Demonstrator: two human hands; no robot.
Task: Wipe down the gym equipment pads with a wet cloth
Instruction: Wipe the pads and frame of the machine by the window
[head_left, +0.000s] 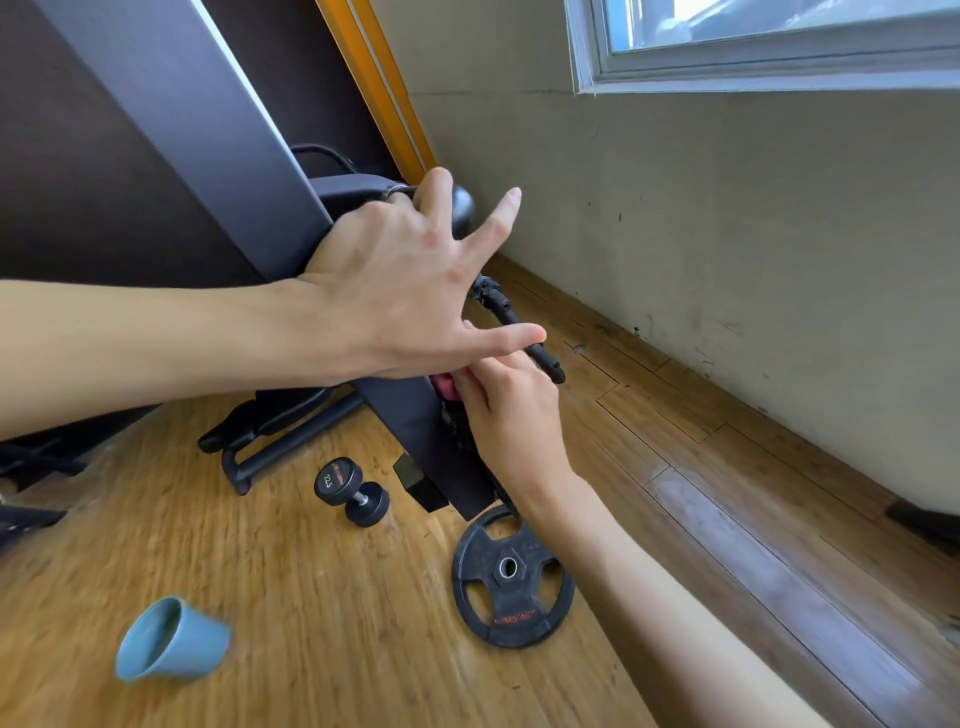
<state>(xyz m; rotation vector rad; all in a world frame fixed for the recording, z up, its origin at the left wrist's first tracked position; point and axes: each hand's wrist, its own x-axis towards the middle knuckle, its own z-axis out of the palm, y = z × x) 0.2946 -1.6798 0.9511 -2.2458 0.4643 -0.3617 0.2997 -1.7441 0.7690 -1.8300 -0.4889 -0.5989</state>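
A long dark bench pad (415, 421) slants from upper left down to the floor at centre. My left hand (400, 280) lies over its upper part with fingers spread, palm on the pad. Lower down, my right hand (509, 415) curls against the pad's right edge and holds a pink cloth (445, 387), of which only a small bit shows between the two hands. A rounded black pad (462, 208) sticks out behind my left fingers.
On the wooden floor lie a black weight plate (511, 577), a small black dumbbell (350, 491) and a blue cup (171, 642). The bench's black frame (270, 441) spreads left. A black bar (519, 327) juts right, toward the wall under a window.
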